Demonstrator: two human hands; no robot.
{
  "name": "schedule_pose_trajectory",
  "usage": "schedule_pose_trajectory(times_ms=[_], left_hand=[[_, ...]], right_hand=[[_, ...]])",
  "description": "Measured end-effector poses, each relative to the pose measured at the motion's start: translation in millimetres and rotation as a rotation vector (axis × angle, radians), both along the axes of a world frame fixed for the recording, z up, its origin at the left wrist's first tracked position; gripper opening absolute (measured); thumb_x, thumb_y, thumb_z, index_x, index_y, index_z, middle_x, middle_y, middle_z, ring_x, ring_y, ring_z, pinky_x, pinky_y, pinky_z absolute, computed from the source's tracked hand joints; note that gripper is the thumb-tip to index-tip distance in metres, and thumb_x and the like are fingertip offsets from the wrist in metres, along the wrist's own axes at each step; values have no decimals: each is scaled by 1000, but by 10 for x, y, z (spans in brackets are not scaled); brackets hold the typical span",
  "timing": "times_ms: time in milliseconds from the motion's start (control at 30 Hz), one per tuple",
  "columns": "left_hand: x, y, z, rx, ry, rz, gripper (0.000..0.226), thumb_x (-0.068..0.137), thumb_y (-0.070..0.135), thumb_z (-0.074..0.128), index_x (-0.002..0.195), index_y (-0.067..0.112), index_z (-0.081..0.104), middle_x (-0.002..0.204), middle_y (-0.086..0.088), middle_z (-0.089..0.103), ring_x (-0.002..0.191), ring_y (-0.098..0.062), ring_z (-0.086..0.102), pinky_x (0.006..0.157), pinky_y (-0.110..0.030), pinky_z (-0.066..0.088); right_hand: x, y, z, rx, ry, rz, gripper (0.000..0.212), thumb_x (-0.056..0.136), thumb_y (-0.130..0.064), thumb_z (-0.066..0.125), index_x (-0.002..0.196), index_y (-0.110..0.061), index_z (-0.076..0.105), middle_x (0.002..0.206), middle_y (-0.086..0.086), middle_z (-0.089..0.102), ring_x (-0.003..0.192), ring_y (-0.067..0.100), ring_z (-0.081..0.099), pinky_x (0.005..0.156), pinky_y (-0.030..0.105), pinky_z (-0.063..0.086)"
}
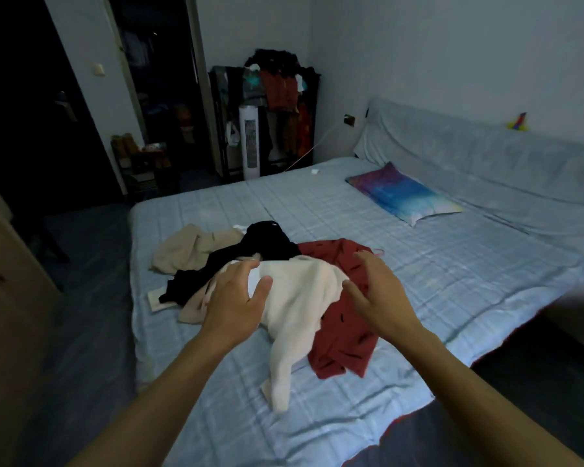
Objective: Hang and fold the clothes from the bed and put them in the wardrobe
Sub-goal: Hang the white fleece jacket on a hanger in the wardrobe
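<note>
Now the left hand (pixel 236 298) and the right hand (pixel 375 288) are both released, fingers spread, over the clothes (pixel 304 298) piled on the near left part of the bed (pixel 351 214). A pillow (pixel 402 193) lies far right; a fan (pixel 249 139) stands beyond the bed.

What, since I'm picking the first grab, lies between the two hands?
In the head view, a cream knitted garment lies between the left hand and the right hand.
</note>
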State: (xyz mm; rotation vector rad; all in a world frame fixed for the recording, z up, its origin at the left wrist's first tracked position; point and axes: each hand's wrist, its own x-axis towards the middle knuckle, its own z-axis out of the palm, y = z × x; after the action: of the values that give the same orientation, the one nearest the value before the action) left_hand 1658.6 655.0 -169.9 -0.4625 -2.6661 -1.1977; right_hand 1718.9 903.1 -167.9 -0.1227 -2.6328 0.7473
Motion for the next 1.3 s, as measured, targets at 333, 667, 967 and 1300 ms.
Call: schedule_pose_trajectory(times_ms=[333,667,967,1300], left_hand=[[-1379,677,-496,118,-130,-69,55,91,51,44,131,16,56,133,0,58,126,-21,49,107,-37,38],[-2275,828,-851,23,-214,-5,53,93,52,45,132,18,54,135,0,56,127,-21,47,107,-43,39],[-3042,1566,-1164,-120,-277,70,44,97,40,54,136,20,50,140,2,52,129,-19,44,107,-40,39],[-4265,2202,-1725,-265,-384,-5,45,97,42,53,138,24,47,140,5,50,130,-14,42,100,-26,35]], right_hand=[[-1306,528,-206,24,-84,-90,58,92,-34,56,141,-7,45,142,10,50,131,28,46,109,40,36],[-2258,872,-789,-46,-189,-73,75,82,-53,41,139,-5,48,141,11,52,131,27,47,109,35,34],[-3413,1661,-1311,-148,-310,43,62,90,-33,67,142,-7,45,144,8,48,133,21,44,111,31,31],[-4743,2117,-2165,-258,-431,51,64,91,-19,65,146,-3,37,145,9,47,133,24,44,106,23,28]])
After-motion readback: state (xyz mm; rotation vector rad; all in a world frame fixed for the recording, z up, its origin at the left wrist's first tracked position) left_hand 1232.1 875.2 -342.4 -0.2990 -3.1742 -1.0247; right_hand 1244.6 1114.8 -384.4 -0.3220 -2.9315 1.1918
